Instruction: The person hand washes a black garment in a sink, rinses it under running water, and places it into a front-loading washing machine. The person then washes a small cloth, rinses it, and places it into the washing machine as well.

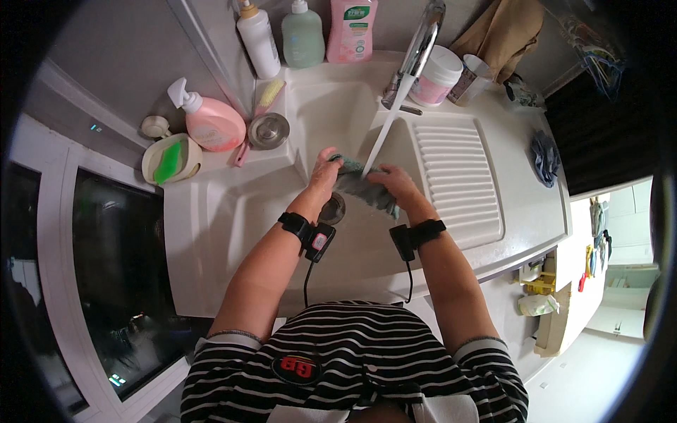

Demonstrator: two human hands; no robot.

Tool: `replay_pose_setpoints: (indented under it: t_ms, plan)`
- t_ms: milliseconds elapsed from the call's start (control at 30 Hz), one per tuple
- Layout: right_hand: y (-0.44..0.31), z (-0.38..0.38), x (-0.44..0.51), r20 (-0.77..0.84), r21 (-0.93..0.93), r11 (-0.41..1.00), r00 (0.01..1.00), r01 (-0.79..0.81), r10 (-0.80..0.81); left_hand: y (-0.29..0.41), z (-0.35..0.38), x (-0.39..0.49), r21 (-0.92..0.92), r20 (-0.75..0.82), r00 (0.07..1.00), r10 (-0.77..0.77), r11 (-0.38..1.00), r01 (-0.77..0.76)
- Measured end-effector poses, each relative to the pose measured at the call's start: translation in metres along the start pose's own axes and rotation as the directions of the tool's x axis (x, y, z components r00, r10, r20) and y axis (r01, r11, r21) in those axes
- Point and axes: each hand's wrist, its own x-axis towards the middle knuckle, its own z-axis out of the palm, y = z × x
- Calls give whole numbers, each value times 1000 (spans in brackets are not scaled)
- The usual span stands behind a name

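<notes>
Both my hands hold a wet grey-green cloth [365, 188] stretched between them over the basin of a white laundry sink [248, 254]. My left hand [325, 175] grips its left end, and my right hand [398, 185] has its right end. A stream of water [389, 121] runs from the chrome faucet [423, 47] onto the middle of the cloth. Below and left of the cloth, the round drain [333, 209] is partly hidden by my left wrist. Black devices with cords are strapped to both wrists.
A ribbed washboard [457, 180] lies to the right, with a dark bunched cloth [545, 158] beyond it. Bottles line the back, including a green pump bottle [302, 39]. At left stand a pink pump bottle [216, 124], a metal strainer [268, 131] and a soap dish [186, 168].
</notes>
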Motion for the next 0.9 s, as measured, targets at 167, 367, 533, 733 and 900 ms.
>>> replay_pose_setpoints:
  t_ms: [167, 367, 533, 733, 900]
  plan:
    - [-6, 6, -12, 172, 567, 824, 974, 28, -151, -28, -4, -2, -260, 354, 811, -466, 784, 563]
    - [4, 43, -9, -237, -489, 754, 764, 439, -599, -32, 33, -7, -663, 557, 821, -124, 530, 529]
    - [8, 53, 7, -341, -599, 700, 667, 388, -662, -21, 61, -14, -692, 229, 947, -225, 646, 321]
    - [17, 49, 28, -393, 161, 976, 917, 146, -72, -17, 56, -19, -366, 15, 965, -264, 896, 251]
    - [21, 28, 20, -9, 540, 835, 992, -104, 129, -40, 40, -4, -68, -47, 958, -284, 957, 280]
